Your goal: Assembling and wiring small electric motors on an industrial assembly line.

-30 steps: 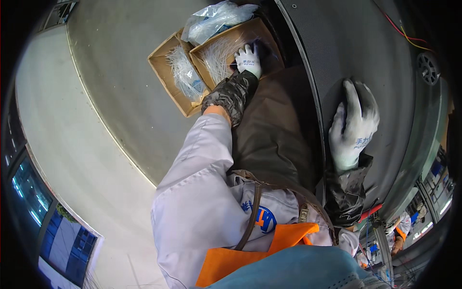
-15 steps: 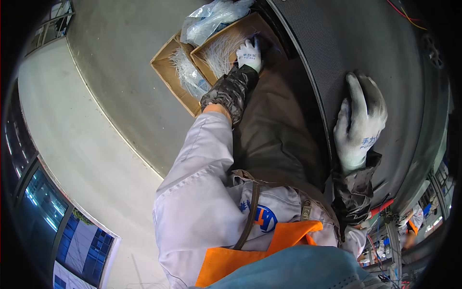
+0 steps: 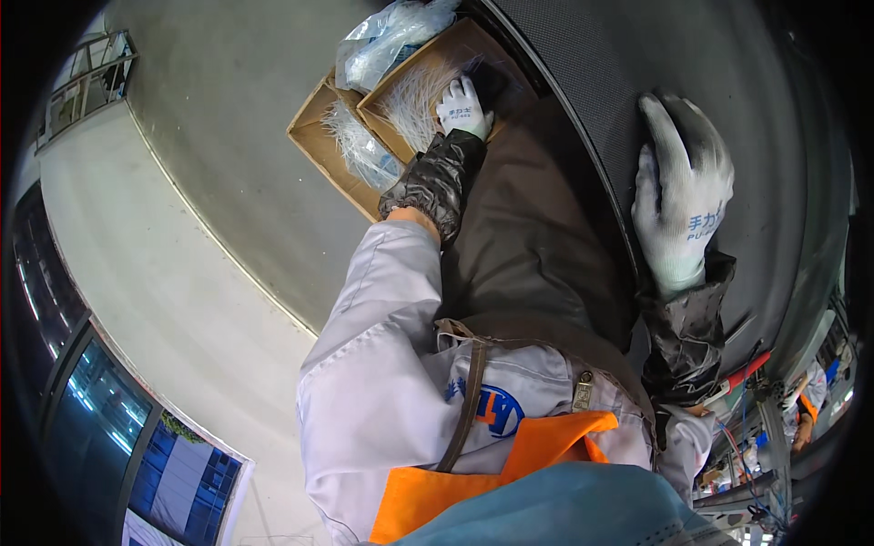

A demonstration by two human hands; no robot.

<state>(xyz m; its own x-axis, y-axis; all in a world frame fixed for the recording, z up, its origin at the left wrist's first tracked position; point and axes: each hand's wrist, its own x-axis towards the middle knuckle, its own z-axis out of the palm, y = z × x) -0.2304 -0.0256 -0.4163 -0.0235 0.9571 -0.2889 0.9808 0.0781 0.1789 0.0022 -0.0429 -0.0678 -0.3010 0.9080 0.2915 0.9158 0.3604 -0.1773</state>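
My left hand (image 3: 462,111), in a white glove, reaches down into the right compartment of a cardboard box (image 3: 320,102) at the top. Its fingers are partly spread at a heap of thin, whitish cable ties (image 3: 414,105); the fingertips are hard to make out. No tie stands out clearly in its grip. My right hand (image 3: 685,187), gloved in white with darkened fingers, hovers over or rests on a dark textured surface (image 3: 583,68); which of these I cannot tell. Its fingers are stretched, the thumb apart, and no object shows in it.
Clear plastic bags (image 3: 391,45) bulge from the box's far end, and a bagged bundle of ties (image 3: 369,150) lies in its left compartment. The dark surface's curved edge runs beside my apron (image 3: 537,227). A red-handled tool (image 3: 748,371) and a metal frame (image 3: 778,455) are at lower right.
My left hand has shifted slightly left and nearer over the ties. My right hand stays outstretched at the dark surface and appears a little farther forward. The whole view has tilted slightly.
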